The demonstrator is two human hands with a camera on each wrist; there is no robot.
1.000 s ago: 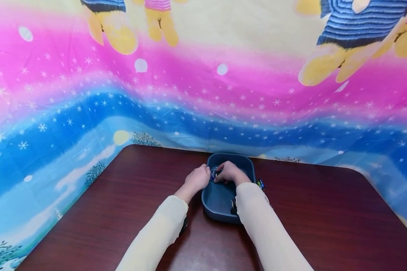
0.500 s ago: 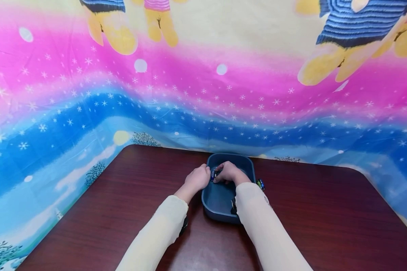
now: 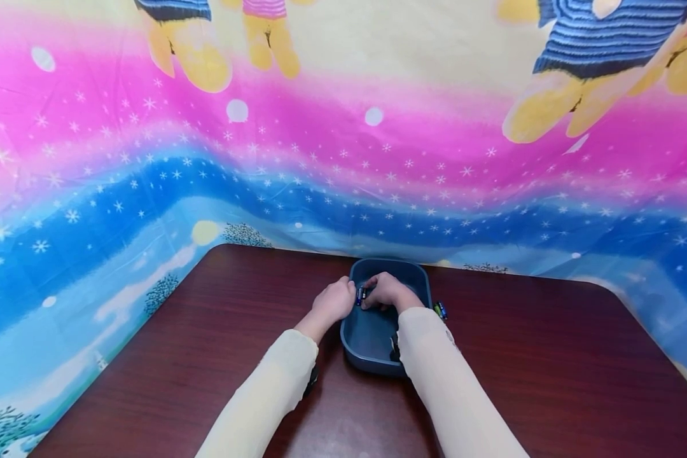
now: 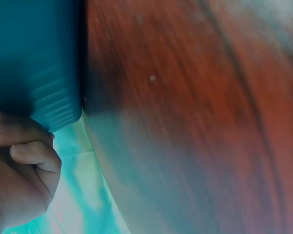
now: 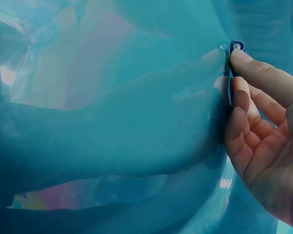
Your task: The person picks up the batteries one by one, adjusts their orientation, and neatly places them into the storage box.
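Observation:
My left hand [image 3: 334, 300] holds the left rim of a dark blue-grey plastic bin [image 3: 372, 366] in the head view. Its curled fingers show against the ribbed outer wall in the left wrist view [image 4: 31, 158]. Inside the bin, close to the left wall, my right hand [image 3: 386, 291] pinches a small blue battery [image 3: 359, 296]. The right wrist view shows the end of this battery [image 5: 237, 46] by the thumb tip, with the other fingers [image 5: 240, 124] bent beside the bin's glossy surface. The battery's lower part is hidden behind the thumb.
Small green and blue batteries [image 3: 440, 310] lie on the table just right of the bin. The bin stands near the back edge of the dark red-brown wooden table [image 3: 252, 280]. A colourful printed cloth [image 3: 320, 146] hangs behind and around it.
Both hands and the bin stay in place. Only the battery at the right fingertips shifts very slightly.

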